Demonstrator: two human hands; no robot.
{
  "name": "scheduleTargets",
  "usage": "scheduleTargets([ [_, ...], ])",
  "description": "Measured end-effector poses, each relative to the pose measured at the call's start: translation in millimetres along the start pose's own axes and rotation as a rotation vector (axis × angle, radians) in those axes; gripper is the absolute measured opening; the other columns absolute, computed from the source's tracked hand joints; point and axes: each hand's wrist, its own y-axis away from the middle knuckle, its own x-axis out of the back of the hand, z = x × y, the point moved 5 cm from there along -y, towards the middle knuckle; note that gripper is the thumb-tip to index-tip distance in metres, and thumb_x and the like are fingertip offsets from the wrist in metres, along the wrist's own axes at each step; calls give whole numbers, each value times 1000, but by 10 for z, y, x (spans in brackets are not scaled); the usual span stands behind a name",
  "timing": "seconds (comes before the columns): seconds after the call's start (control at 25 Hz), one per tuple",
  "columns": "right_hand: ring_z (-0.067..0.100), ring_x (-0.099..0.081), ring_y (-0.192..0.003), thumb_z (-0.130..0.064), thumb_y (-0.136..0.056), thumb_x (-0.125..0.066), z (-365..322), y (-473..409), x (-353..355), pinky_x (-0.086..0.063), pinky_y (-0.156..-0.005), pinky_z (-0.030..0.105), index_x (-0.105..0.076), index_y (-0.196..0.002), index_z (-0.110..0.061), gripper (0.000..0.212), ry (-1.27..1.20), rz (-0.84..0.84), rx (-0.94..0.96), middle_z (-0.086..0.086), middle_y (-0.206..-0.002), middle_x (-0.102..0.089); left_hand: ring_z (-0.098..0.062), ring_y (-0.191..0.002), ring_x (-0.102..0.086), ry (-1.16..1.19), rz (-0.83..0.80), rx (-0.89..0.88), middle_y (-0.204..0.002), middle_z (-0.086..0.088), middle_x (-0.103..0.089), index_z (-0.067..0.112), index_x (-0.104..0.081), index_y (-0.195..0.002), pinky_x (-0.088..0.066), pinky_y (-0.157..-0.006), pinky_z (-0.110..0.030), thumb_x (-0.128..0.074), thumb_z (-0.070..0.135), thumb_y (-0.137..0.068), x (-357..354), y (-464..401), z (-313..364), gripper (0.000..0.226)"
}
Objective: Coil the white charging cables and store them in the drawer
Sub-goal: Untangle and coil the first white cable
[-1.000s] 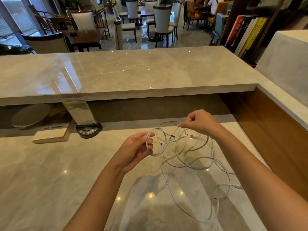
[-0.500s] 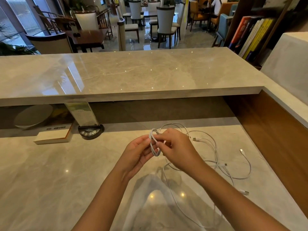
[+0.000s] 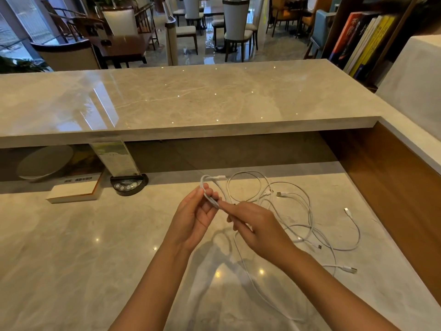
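A tangle of white charging cables (image 3: 296, 218) lies on the marble desk (image 3: 71, 259), spread to the right of my hands with several plug ends showing. My left hand (image 3: 194, 218) pinches a small white coil (image 3: 210, 194) between thumb and fingers, a plug end sticking out at its top. My right hand (image 3: 253, 225) is closed around the cable strand just right of the coil; the strand runs on down toward the desk's near edge. No drawer is in view.
A raised marble counter (image 3: 191, 99) overhangs the desk's back. Under it stand a book (image 3: 74, 191), a black round device with buttons (image 3: 128, 183) holding a sign card, and a pale disc (image 3: 45, 161). A wooden side panel (image 3: 393, 187) bounds the right.
My right hand came from up and right of the coil to meet the left hand, then slid slightly down the strand. The loose cables settled flatter on the desk.
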Motion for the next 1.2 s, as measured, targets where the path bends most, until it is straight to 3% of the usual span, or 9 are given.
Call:
scheduleTargets([
  [0.12, 6, -66, -73, -13, -89, -58, 217, -60, 192, -55, -78, 23, -62, -113, -27, 29, -279, -116, -240, -7, -80, -69, -9, -56, -58, 4, -45, 6, -62, -2, -55, 9, -55, -87, -57, -66, -24, -39, 9, -93, 16, -22, 63, 17],
  [0.24, 10, -65, -78, -22, -89, -59, 352, -127, 324, -52, -76, 26, -71, -94, -24, 13, -159, -407, -319, -7, -80, -69, -8, -53, -53, 15, -105, 10, -61, 0, -52, 10, -54, -87, -55, -61, -23, -45, 14, -85, -35, -16, 62, 10],
  [0.4, 1, -61, -72, -30, -91, -56, 481, -183, 527, -47, -72, 15, -71, -94, -27, 17, -17, -611, -348, -12, -80, -67, -7, -51, -52, 154, -170, -8, -59, 1, -53, 9, -63, -86, -55, -59, -21, -71, 15, -73, 28, -47, 213, 17],
  [0.52, 9, -58, -62, -31, -85, -63, 621, -270, 726, -50, -77, 24, -73, -76, -26, 15, -101, -561, -485, -3, -63, -64, -6, -50, -54, 60, -214, -7, -57, 3, -53, 9, -69, -81, -57, -63, -25, -85, 18, -58, 108, -46, 303, 30],
  [0.64, 12, -47, -54, -37, -76, -71, 697, -455, 817, -42, -55, 23, -64, -63, -11, 31, 26, -412, -552, 0, -56, -55, -7, -48, -55, -128, -248, 34, -57, 3, -54, 11, -69, -80, -57, -60, -25, -84, 26, -59, 62, 3, 202, 30],
  [0.72, 12, -45, -53, -46, -71, -73, 658, -577, 790, -37, -51, 24, -55, -60, -12, 40, 204, -350, -541, 0, -56, -51, -6, -47, -54, -170, -271, 82, -58, 1, -55, 11, -69, -81, -57, -57, -24, -80, 26, -63, 22, 44, 120, 27],
  [0.96, 17, -49, -58, -30, -84, -65, 352, -774, 688, -42, -57, 29, -55, -66, -4, 33, 204, -152, -528, 11, -67, -59, -7, -47, -50, -279, -188, 116, -59, -1, -55, 7, -60, -88, -55, -57, -24, -51, 17, -87, 31, 86, 59, 13],
  [1.04, 16, -49, -55, -21, -92, -51, 169, -773, 629, -43, -53, 25, -63, -80, 7, 32, 145, -117, -490, -1, -71, -63, -8, -48, -53, -341, -125, 117, -61, -2, -59, 5, -58, -90, -56, -59, -24, -42, 11, -93, 33, 86, 22, 17],
  [1.2, 21, -58, -107, -11, -96, -36, -277, -689, 409, -44, -88, 30, -60, -120, -9, 35, 125, -218, -303, 5, -123, -61, -11, -55, -61, -368, -20, 97, -74, -7, -70, 4, -60, -94, -58, -64, -25, -41, 10, -95, 25, 62, -27, 20],
])
